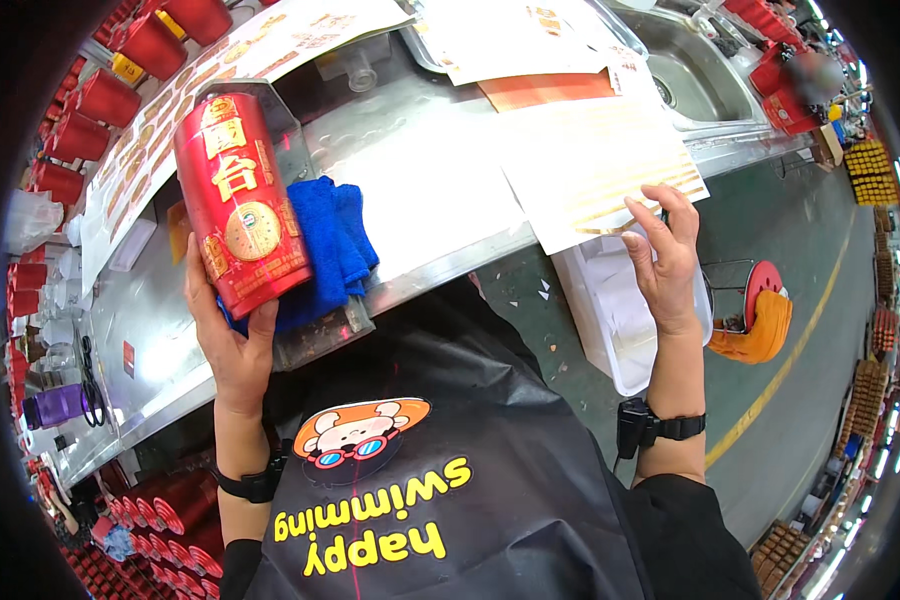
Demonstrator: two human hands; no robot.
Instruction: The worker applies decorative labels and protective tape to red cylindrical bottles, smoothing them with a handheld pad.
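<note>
Curling, the left hand (232, 345) grips red canister (238, 185); right hand (667, 262), half-open, seems empty near white bin (588, 310).

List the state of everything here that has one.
Red cylindrical canister, lying on its side
Left hand, closed around the canister's near end
Right hand, open, fingers bent
Blue towelling cloth, rumpled
White gold-striped paper sheet, overhanging the metal table
White rectangular plastic bin, open-topped
Orange cloth, draped over red stool
</note>
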